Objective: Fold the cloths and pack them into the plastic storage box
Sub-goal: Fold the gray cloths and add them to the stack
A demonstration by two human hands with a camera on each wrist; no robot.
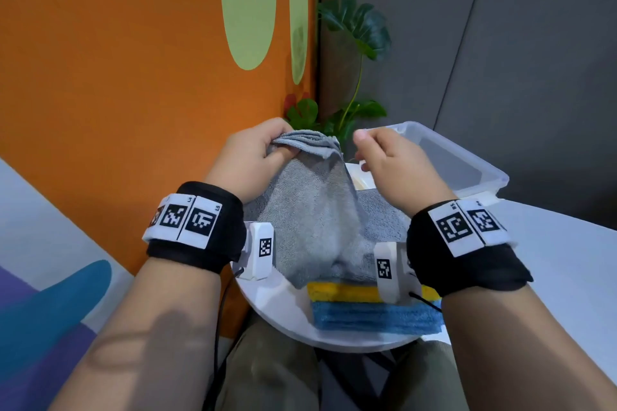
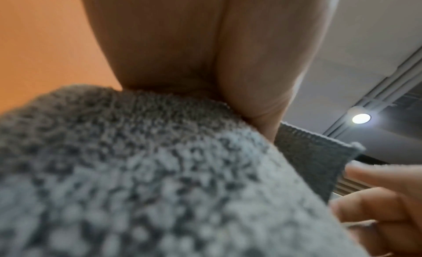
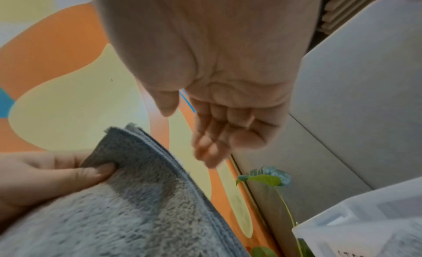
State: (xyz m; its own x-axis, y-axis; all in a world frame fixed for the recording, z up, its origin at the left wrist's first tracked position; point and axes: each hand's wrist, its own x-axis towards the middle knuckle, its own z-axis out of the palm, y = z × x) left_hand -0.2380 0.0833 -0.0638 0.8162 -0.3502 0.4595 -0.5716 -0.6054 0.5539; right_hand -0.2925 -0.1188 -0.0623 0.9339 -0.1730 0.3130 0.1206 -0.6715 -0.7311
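My left hand point(image 1: 248, 157) pinches one top corner of the grey cloth point(image 1: 314, 210) lifted above the white table point(image 1: 277, 310), left of the plastic storage box point(image 1: 467, 160), so my empty, relaxed right hand point(image 1: 390, 160) should catch the other corner for an even fold.

The white tags on the left wristband point(image 1: 195, 225) carry black square code patterns, with tiny corner marks that look like "L5" and perhaps "L3". A tag on the right wristband point(image 1: 462, 227) shows "R5"; its neighbour's mark is too small to read. The small white wrist units point(image 1: 262, 248) bear code squares only. Dark writing on the plastic storage box point(image 3: 365, 230) is cut off and unreadable.
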